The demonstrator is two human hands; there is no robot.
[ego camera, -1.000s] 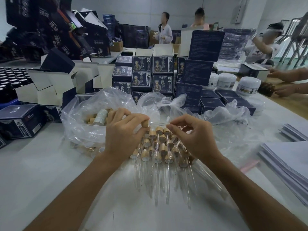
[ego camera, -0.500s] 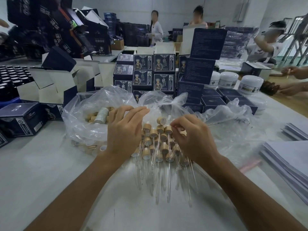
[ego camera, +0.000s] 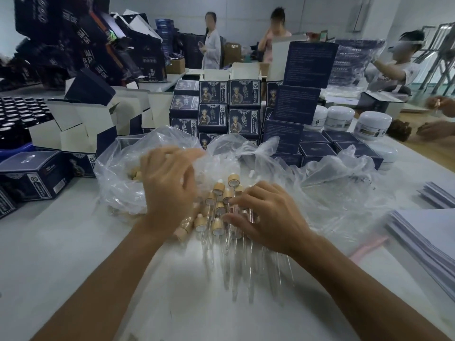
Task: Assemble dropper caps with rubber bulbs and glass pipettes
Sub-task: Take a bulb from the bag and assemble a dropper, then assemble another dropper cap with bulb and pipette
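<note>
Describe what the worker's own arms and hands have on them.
Nothing is worn. The left hand and right hand are bare, with no gloves, rings or watch in view. Both forearms are bare too, with no sleeve showing up to the picture's edge.

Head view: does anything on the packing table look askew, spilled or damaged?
Nothing looks broken or spilled. The finished droppers lie in a loose, overlapping heap between the left hand and right hand rather than in rows. Far left, the pile of dark cartons leans unevenly.
</note>
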